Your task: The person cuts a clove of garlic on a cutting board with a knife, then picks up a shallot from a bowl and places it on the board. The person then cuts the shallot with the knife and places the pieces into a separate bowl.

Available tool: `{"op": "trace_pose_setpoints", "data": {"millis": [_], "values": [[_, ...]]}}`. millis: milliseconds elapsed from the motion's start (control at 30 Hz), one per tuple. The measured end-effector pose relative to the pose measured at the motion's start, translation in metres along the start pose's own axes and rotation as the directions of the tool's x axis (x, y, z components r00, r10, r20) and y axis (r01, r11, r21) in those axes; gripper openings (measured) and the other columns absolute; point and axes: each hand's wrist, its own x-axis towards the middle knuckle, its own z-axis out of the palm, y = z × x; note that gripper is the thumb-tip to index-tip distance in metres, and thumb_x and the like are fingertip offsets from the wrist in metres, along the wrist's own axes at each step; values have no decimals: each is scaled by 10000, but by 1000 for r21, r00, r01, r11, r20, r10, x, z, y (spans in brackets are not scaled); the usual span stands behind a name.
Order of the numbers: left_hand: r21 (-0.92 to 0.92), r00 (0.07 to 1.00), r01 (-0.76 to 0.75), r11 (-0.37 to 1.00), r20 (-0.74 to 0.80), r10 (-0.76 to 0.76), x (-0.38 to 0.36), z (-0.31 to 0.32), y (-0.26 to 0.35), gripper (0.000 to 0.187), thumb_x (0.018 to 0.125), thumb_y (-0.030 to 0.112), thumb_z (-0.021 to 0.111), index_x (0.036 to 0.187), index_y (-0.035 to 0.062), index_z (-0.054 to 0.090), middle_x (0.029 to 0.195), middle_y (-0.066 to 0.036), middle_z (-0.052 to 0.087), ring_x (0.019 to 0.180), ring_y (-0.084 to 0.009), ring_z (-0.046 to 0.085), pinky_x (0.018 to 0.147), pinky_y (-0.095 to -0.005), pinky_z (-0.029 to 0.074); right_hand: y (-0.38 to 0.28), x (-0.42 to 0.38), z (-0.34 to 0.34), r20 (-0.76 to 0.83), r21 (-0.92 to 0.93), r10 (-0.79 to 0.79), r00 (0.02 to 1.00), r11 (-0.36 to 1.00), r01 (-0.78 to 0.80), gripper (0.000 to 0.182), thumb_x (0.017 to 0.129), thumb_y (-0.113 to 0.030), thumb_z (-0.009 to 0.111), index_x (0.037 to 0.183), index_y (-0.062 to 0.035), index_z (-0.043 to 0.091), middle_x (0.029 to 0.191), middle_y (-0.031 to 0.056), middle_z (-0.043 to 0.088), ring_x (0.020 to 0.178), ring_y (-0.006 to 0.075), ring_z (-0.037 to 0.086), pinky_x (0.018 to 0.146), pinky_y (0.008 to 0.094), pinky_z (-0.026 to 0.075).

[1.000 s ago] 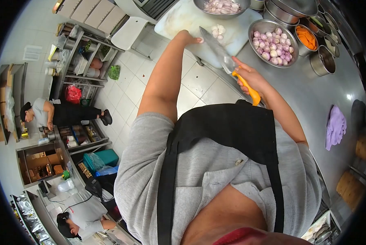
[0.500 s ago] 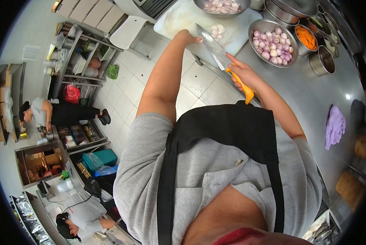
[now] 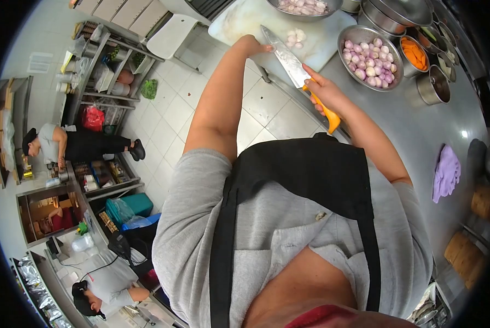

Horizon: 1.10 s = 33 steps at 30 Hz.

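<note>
My right hand (image 3: pixel 328 96) is closed round the orange handle of a large knife (image 3: pixel 286 58), with fingers near the blade's base. The blade points up and left across the edge of a white cutting board (image 3: pixel 231 27). Beside the blade tip is my left hand (image 3: pixel 252 46); one digit reaches toward the blade and its other fingers are hidden. Peeled white bulbs (image 3: pixel 296 37) lie on the board right of the blade. A metal bowl (image 3: pixel 304 15) of peeled, pinkish pieces stands at the board's far edge. Another bowl (image 3: pixel 345 70) holds purple-and-white shallots (image 3: pixel 369 63).
Metal pots (image 3: pixel 434 86) and a container of orange pieces (image 3: pixel 414 53) stand right of the shallots. A purple glove (image 3: pixel 446 174) lies on the steel counter (image 3: pixel 406 128). Two people (image 3: pixel 51 143) (image 3: pixel 111 281) are at the left, near shelving. A white chair (image 3: pixel 171 35) stands beyond the board.
The view has shifted slightly, and the board and bowls appear a little further right. My left hand has risen slightly in view. My right hand still grips the knife.
</note>
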Motion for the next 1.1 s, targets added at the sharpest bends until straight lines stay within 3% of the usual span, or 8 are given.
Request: {"op": "trace_pose_setpoints", "data": {"millis": [400, 633, 833, 933, 967, 1000, 1033, 1100], "values": [[10, 998, -68, 998, 18, 68, 9, 6, -6, 768, 575, 568, 798, 1021, -44, 666, 1043, -201, 660, 992, -311, 632, 849, -357, 483, -10, 20, 7, 6, -110, -31, 1000, 993, 31, 528, 947, -262, 430, 1452, -297, 282, 638, 27, 447, 430, 107, 431, 398, 270, 400], [-25, 991, -66, 998, -117, 62, 3, 12, -8, 718, 602, 548, 792, 1000, -37, 672, 1031, -197, 664, 971, -312, 639, 845, -356, 486, 6, -8, -11, 43, -143, -32, 999, 989, 38, 519, 948, -250, 432, 1446, -305, 297, 598, 16, 434, 410, 103, 422, 389, 268, 395], [19, 983, -19, 1000, -185, 23, 8, 15, -3, 668, 627, 523, 783, 975, -36, 669, 995, -188, 673, 937, -295, 648, 829, -357, 491, 9, -25, -21, -89, -165, -95, 991, 983, 80, 500, 961, -235, 438, 1435, -335, 318, 644, -6, 430, 401, 57, 382, 368, 211, 364], [2, 971, -91, 996, -222, 89, 3, 17, 2, 572, 667, 457, 774, 966, -18, 665, 952, -187, 674, 878, -291, 650, 787, -366, 495, 13, -22, -22, -132, -177, -118, 984, 980, 93, 508, 946, -220, 468, 1425, -336, 341, 646, 29, 469, 477, 98, 474, 454, 269, 438], [-8, 956, -154, 988, -255, 147, 2, 19, 4, 500, 692, 412, 768, 955, 1, 662, 916, -190, 674, 828, -294, 649, 748, -374, 500, 30, -6, -24, -186, -411, -429, 884, 851, 326, 512, 937, -214, 479, 1417, -339, 354, 654, 60, 489, 554, 135, 520, 536, 302, 459], [-1, 954, -163, 987, -254, 158, 0, 21, 8, 500, 692, 412, 768, 955, 1, 662, 916, -190, 674, 828, -294, 649, 748, -374, 500, 39, 2, -26, -158, -630, -699, 697, 615, 474, 515, 927, -207, 490, 1409, -342, 366, 661, 92, 509, 630, 171, 565, 618, 335, 481], [-115, 947, -203, 972, -275, 165, -3, 24, 13, 393, 739, 337, 733, 944, 10, 659, 914, -184, 672, 819, -300, 645, 742, -374, 499, 19, -17, -21, -195, -662, -539, 820, 689, 295, 524, 900, -181, 504, 1389, -337, 399, 769, 137, 547, 771, 251, 592, 746, 381, 466], [-224, 937, -253, 941, -297, 182, -12, 30, 26, 286, 786, 262, 697, 933, 20, 655, 911, -177, 670, 811, -305, 642, 735, -374, 498, 5, -28, -16, -216, -751, -526, 822, 628, 204, 525, 888, -171, 507, 1377, -340, 417, 811, 137, 547, 761, 273, 590, 735, 388, 469]]}}
